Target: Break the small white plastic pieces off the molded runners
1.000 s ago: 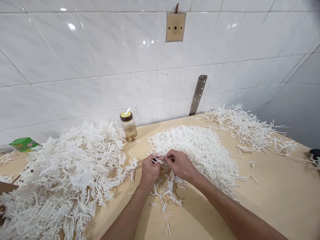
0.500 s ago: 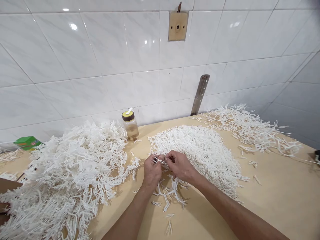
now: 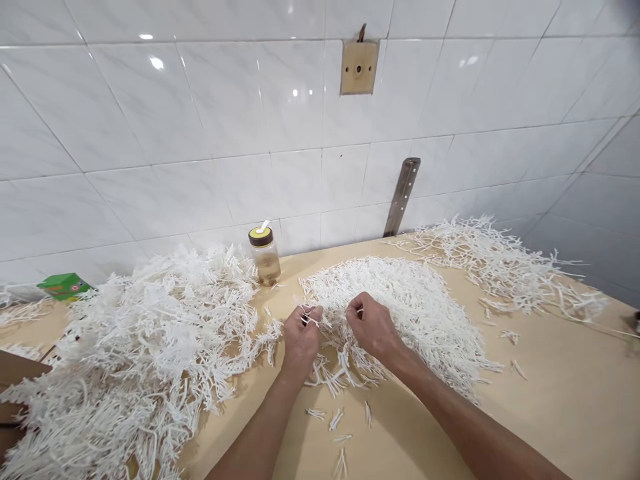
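Note:
My left hand [image 3: 301, 343] is closed around a thin white branched strand [image 3: 311, 321], whose forked ends stick out past the fingers. To its right, and apart from it, my right hand [image 3: 374, 327] is pinched; a tiny pale bit shows at its fingertips, too small to name. Both hands are over the near edge of a middle pile of short white pieces [image 3: 400, 293]. Just below them, some longer branched white strands [image 3: 340, 373] lie on the table, with several small cut-looking tufts [image 3: 336, 419] closer to me.
A large tangled white heap [image 3: 150, 333] covers the left side. Behind it are a green box [image 3: 64, 287] and a lidded bottle [image 3: 266, 260]. A looser strand pile [image 3: 500, 263] lies at back right. A metal strip [image 3: 403, 197] leans on the tiled wall [image 3: 215, 100].
My hands have come apart: the right one has drawn away to the right, while the left keeps its strand. The view has tipped slightly upward.

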